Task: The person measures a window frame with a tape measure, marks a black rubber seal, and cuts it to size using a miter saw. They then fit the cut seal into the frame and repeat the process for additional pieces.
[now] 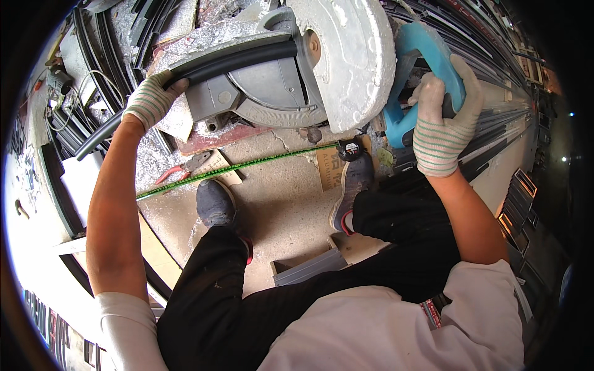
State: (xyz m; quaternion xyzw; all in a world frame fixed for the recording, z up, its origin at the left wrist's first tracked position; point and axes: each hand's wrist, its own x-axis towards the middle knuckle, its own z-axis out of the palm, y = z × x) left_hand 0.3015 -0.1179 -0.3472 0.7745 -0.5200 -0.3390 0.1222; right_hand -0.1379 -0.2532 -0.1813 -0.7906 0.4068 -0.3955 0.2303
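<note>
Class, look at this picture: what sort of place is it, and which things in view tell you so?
Probably a metal-cutting workshop: a chop saw on the dusty floor, a long dark profile held across it by the left hand, and a green tape measure stretched out.

We see a long dark profile strip lying across the grey base of a chop saw, slanting from lower left up to the blade guard. Our gloved left hand presses it down. Our gloved right hand grips the saw's blue handle.
</note>
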